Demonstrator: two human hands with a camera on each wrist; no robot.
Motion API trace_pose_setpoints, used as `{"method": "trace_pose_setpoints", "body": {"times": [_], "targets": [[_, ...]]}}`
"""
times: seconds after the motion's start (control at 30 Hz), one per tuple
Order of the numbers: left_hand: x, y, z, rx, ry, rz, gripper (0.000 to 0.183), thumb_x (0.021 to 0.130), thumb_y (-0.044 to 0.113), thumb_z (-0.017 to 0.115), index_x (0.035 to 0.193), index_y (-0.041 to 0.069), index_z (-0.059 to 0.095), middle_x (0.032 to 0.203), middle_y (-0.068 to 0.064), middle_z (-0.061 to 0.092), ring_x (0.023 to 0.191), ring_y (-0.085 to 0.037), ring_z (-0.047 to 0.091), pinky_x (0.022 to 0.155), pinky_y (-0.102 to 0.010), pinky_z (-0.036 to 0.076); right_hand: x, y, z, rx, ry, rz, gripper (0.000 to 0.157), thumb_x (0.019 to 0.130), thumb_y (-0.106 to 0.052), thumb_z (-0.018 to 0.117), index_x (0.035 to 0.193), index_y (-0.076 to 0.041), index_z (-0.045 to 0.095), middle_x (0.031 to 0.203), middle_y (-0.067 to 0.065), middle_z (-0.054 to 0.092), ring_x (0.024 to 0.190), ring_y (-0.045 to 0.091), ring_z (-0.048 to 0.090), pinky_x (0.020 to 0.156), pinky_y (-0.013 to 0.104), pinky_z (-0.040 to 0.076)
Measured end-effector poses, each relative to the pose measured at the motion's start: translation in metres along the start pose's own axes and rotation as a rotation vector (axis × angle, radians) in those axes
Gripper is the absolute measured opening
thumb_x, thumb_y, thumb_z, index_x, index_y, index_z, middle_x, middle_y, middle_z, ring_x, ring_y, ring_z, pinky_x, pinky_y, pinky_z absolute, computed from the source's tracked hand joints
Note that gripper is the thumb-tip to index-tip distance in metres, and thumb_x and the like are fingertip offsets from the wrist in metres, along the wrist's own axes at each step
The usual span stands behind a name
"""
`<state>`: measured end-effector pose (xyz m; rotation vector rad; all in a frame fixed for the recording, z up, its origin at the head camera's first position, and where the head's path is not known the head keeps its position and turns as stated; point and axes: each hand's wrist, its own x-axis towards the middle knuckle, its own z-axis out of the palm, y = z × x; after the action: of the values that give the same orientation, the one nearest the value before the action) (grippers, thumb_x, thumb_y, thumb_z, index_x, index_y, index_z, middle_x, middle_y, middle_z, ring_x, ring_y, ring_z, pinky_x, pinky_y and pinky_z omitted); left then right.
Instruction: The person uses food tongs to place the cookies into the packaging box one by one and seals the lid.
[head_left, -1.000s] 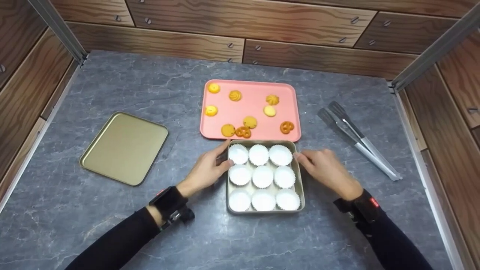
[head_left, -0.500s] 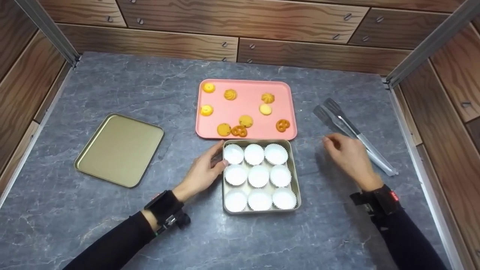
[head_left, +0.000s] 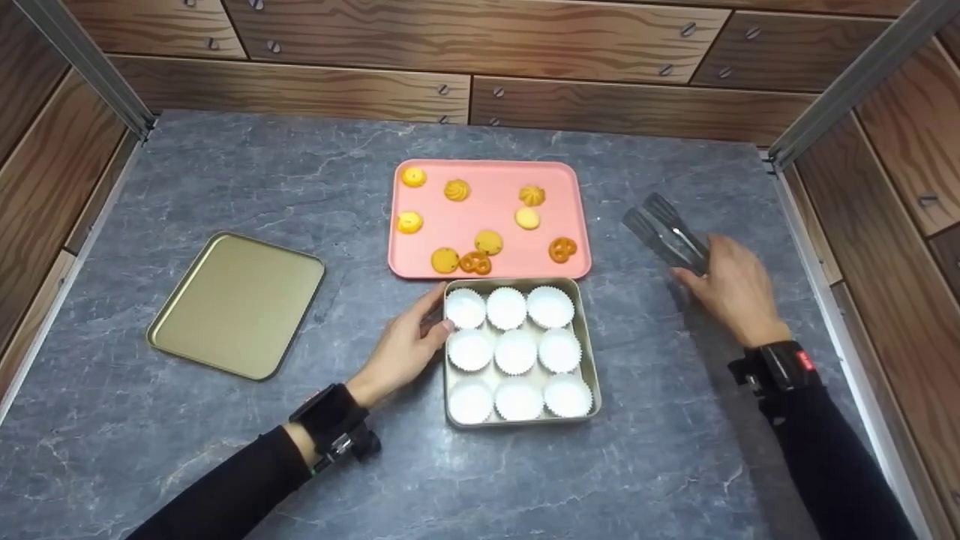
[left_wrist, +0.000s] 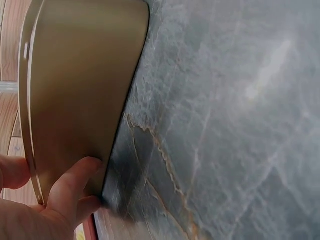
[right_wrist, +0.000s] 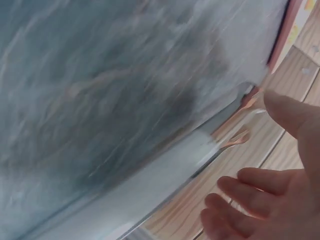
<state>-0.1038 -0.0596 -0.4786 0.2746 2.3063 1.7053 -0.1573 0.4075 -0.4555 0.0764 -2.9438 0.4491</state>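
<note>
A square gold tin point(head_left: 525, 422) stands in the middle of the table, with several white paper cupcake liners point(head_left: 516, 352) in it. My left hand point(head_left: 401, 345) holds the tin by its left side; in the left wrist view the thumb is at the rim and the fingers lie against the outer wall point(left_wrist: 85, 90). On the right my right hand point(head_left: 735, 289) is over the handle end of a pair of metal tongs point(head_left: 646, 229) with dark heads. The right wrist view has its thumb and fingers spread apart, with the tongs point(right_wrist: 170, 175) blurred beyond them.
Directly behind the tin lies a pink tray point(head_left: 495, 202) bearing several cookies point(head_left: 457, 190), pretzel-shaped ones point(head_left: 562, 250) among them. A flat gold lid-like panel point(head_left: 240, 307) lies to the left. Wood-patterned walls point(head_left: 360, 94) enclose the back and both sides.
My right hand has left the tin's right side and moved right to the tongs, its fingers opening over them. The left hand has stayed at the tin.
</note>
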Motion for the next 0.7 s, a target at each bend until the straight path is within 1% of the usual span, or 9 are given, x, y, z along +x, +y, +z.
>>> {"method": "trace_pose_setpoints", "body": {"times": [0.1,0.17,0.2,0.27,0.33,0.4,0.53,0.7], "targets": [[0.001,0.000,0.001,0.027,0.008,0.002,0.065,0.104,0.012,0.061,0.161,0.005,0.032,0.163,-0.018,0.036,0.139,-0.034,0.051,0.115,-0.039,0.045,0.002,0.012,-0.002,-0.005,-0.110,0.056,0.077,0.091,-0.034,0.080,0.138,0.015,0.046,0.114,0.036,0.058,0.101,0.056,0.057,0.082,0.071,0.048],[0.001,0.000,0.000,0.057,0.016,0.006,0.065,0.104,0.014,0.061,0.161,0.006,0.033,0.163,-0.016,0.036,0.143,-0.032,0.046,0.120,-0.040,0.040,0.002,0.018,-0.003,-0.012,-0.156,0.073,0.078,0.091,-0.036,0.079,0.139,0.015,0.045,0.113,0.035,0.058,0.103,0.057,0.057,0.084,0.072,0.048],[0.002,0.000,0.000,0.075,0.022,0.008,0.065,0.104,0.015,0.061,0.161,0.006,0.033,0.163,-0.016,0.037,0.145,-0.032,0.044,0.122,-0.041,0.037,0.002,0.021,-0.003,-0.014,-0.170,0.075,0.077,0.091,-0.037,0.079,0.137,0.014,0.047,0.110,0.034,0.058,0.099,0.055,0.058,0.081,0.070,0.049],[0.001,0.000,-0.001,0.094,0.027,0.008,0.064,0.104,0.015,0.061,0.161,0.007,0.033,0.163,-0.016,0.037,0.147,-0.032,0.040,0.124,-0.042,0.032,0.000,0.026,-0.003,-0.016,-0.180,0.074,0.072,0.091,-0.038,0.079,0.133,0.012,0.051,0.103,0.030,0.059,0.092,0.051,0.059,0.074,0.066,0.050],[0.001,0.000,-0.002,0.108,0.030,0.008,0.065,0.104,0.016,0.061,0.161,0.007,0.033,0.162,-0.016,0.038,0.147,-0.032,0.040,0.125,-0.043,0.030,-0.001,0.029,-0.003,-0.019,-0.176,0.069,0.067,0.090,-0.037,0.080,0.128,0.011,0.054,0.098,0.027,0.059,0.086,0.047,0.059,0.069,0.061,0.049],[0.001,0.000,-0.003,0.118,0.029,0.005,0.065,0.104,0.017,0.061,0.161,0.008,0.033,0.162,-0.016,0.037,0.148,-0.032,0.039,0.126,-0.042,0.029,-0.002,0.031,-0.002,-0.017,-0.183,0.076,0.068,0.090,-0.039,0.079,0.129,0.011,0.055,0.096,0.026,0.059,0.084,0.044,0.058,0.066,0.058,0.048],[0.001,0.000,-0.002,0.121,0.019,0.015,0.064,0.104,0.017,0.060,0.161,0.007,0.032,0.163,-0.015,0.036,0.149,-0.032,0.038,0.126,-0.043,0.028,-0.003,0.035,0.000,-0.009,-0.190,0.085,0.071,0.093,-0.040,0.077,0.133,0.013,0.054,0.099,0.029,0.058,0.087,0.045,0.057,0.067,0.059,0.047],[0.000,0.000,0.000,0.118,0.022,0.020,0.064,0.104,0.017,0.061,0.161,0.007,0.033,0.163,-0.016,0.037,0.149,-0.033,0.037,0.126,-0.044,0.027,-0.003,0.037,0.000,0.003,-0.200,0.087,0.064,0.095,-0.038,0.075,0.127,0.014,0.057,0.096,0.028,0.059,0.085,0.045,0.057,0.066,0.059,0.047]]}}
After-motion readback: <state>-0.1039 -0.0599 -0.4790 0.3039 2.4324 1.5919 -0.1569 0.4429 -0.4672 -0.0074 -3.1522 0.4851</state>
